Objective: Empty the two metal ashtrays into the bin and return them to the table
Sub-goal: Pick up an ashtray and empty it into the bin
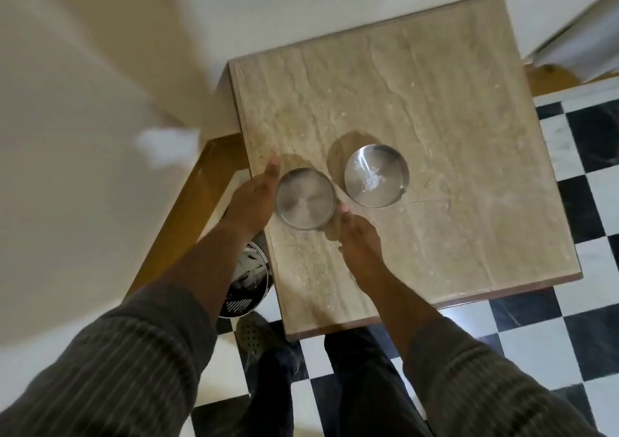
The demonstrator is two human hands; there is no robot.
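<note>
Two round metal ashtrays stand on the beige stone table [452, 135]. The left ashtray [305, 198] looks bare inside and sits near the table's left edge. My left hand [254, 198] lies flat against its left rim, fingers stretched out. My right hand [356, 239] touches its lower right rim with the fingertips. The right ashtray [376, 176] holds a small patch of white ash and stands apart from both hands. The metal bin [249, 282] stands on the floor below the table's left edge, partly hidden by my left forearm.
A wooden frame [191, 208] runs along the left of the table. The floor [586, 336] has black and white checks. My legs and a perforated shoe [254, 336] are beneath the table's near edge. A blurred white object [165, 145] shows at the left.
</note>
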